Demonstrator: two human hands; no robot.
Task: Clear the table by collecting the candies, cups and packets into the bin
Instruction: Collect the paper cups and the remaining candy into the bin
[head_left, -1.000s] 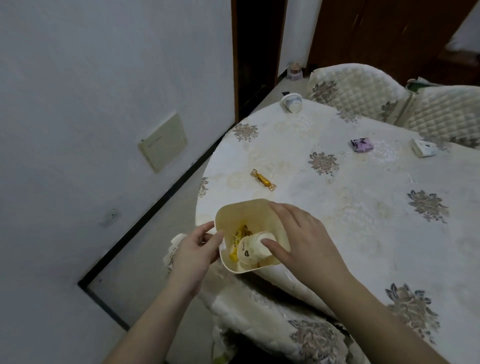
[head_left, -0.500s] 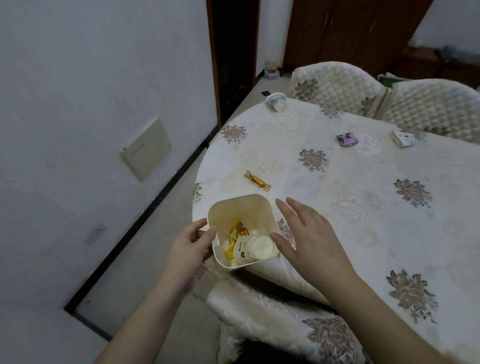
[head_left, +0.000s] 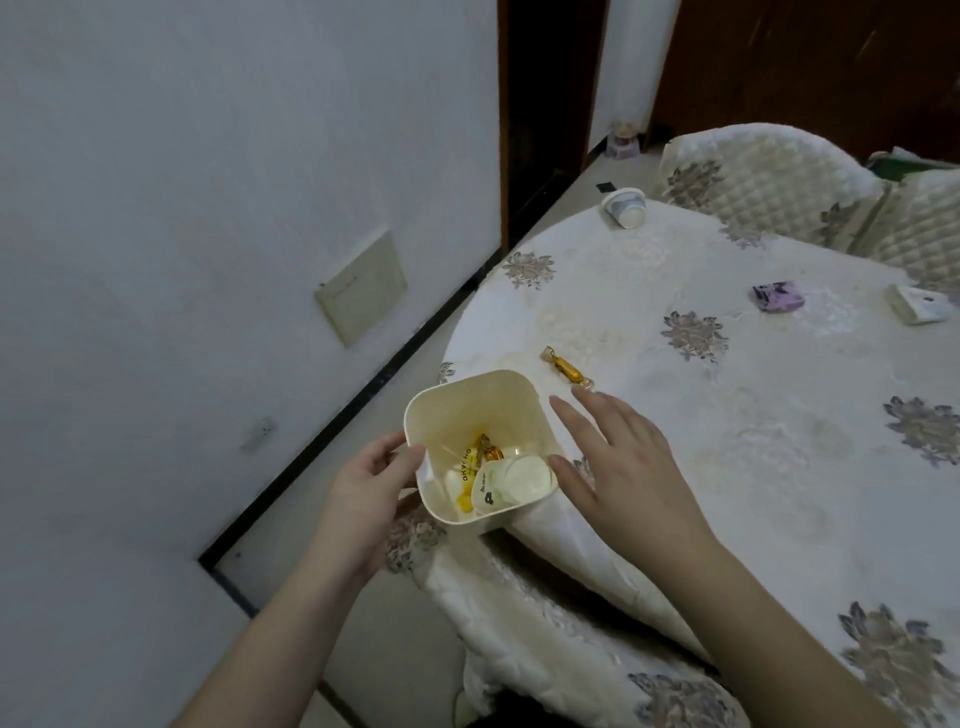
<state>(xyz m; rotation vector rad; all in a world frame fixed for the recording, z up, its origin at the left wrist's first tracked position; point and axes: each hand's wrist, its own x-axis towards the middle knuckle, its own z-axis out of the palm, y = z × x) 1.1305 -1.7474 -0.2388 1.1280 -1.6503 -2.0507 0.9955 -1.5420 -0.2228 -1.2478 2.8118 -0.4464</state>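
Note:
My left hand (head_left: 371, 486) grips the left wall of a cream square bin (head_left: 470, 400) held at the table's near-left edge. Inside lie a white cup (head_left: 511, 480), a yellow packet and a gold candy. My right hand (head_left: 621, 467) hovers just right of the bin, fingers spread, holding nothing. A gold-wrapped candy (head_left: 566, 367) lies on the table just beyond my fingertips. Farther off lie a tipped white cup (head_left: 625, 208), a purple packet (head_left: 777, 296) and a white packet (head_left: 919, 305).
The round table (head_left: 753, 467) has a cream floral cloth that hangs over the near edge. Two quilted chairs (head_left: 769, 176) stand at the far side. A white wall with a beige plate (head_left: 361, 288) is on the left, with a dark doorway behind.
My right hand has let go of the white cup, which now lies in the bin, and has drawn out to the right with fingers open. The left hand keeps its hold.

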